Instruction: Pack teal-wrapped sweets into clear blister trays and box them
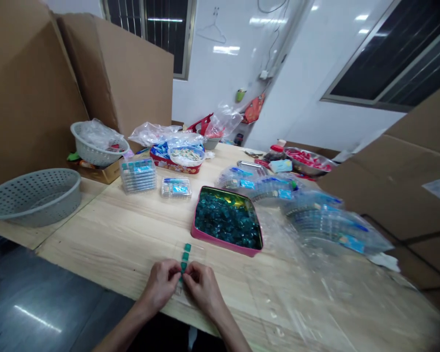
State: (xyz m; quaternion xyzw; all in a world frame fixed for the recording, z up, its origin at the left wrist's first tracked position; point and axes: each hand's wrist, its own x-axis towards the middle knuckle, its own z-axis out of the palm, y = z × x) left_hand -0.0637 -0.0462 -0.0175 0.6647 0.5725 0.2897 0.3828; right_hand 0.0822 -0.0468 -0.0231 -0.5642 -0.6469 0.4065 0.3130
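Teal pieces [186, 255]: btm ctr of frame, in a row on clear plastic [197, 252]; small, squarish, evenly spaced.
Left hand [164, 281] & right hand [205, 288]: both pinching at row's near end, prob. to steady it from either side; fingertips hide which piece each grips.
Pink tin [225, 243]: ctr, filled w/ loose teal bits [223, 220]; close by, prob. for quick reach.

Light is bright, cool and even. Beyond the right grip [204, 285], the white wall [238, 30] returns glare; left of it, the floor [91, 320] mirrors a streak. Rightward, clear plastic [297, 288] blurs, and wide-angle distortion stretches the margins.
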